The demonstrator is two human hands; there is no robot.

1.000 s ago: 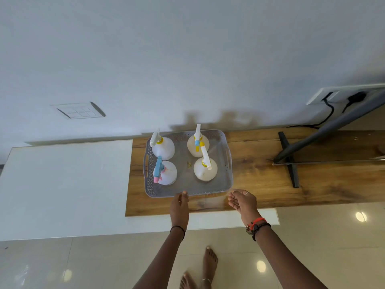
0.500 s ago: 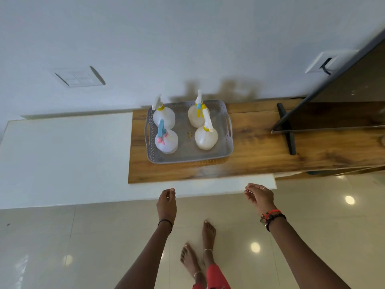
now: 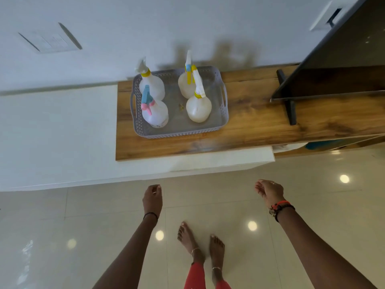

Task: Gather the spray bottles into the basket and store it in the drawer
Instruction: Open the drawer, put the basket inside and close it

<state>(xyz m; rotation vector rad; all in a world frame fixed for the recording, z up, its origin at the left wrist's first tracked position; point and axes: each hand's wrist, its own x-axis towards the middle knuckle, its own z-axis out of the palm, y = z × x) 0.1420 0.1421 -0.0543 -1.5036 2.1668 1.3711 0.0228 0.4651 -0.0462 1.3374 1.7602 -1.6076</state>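
A grey perforated basket (image 3: 179, 133) stands on the wooden top (image 3: 256, 124) of a low cabinet. Several white spray bottles stand upright inside it: one with a blue and pink trigger (image 3: 155, 112) at the front left, one with a yellow collar (image 3: 199, 108) at the front right, two more (image 3: 153, 85) (image 3: 187, 84) behind. My left hand (image 3: 152, 200) and my right hand (image 3: 269, 191) hang over the floor, well short of the cabinet, both loosely curled and holding nothing.
A dark TV screen (image 3: 341, 59) on a black stand (image 3: 290, 109) fills the right of the wooden top. White cabinet surface (image 3: 56, 130) extends left. An open gap below the wooden top at the right (image 3: 325, 145) shows something blue. My bare feet (image 3: 200, 245) stand on glossy tiles.
Both hands have drawn back from the basket's front edge to over the floor. I have stepped back, and the view has tilted down so the cabinet sits higher in frame.
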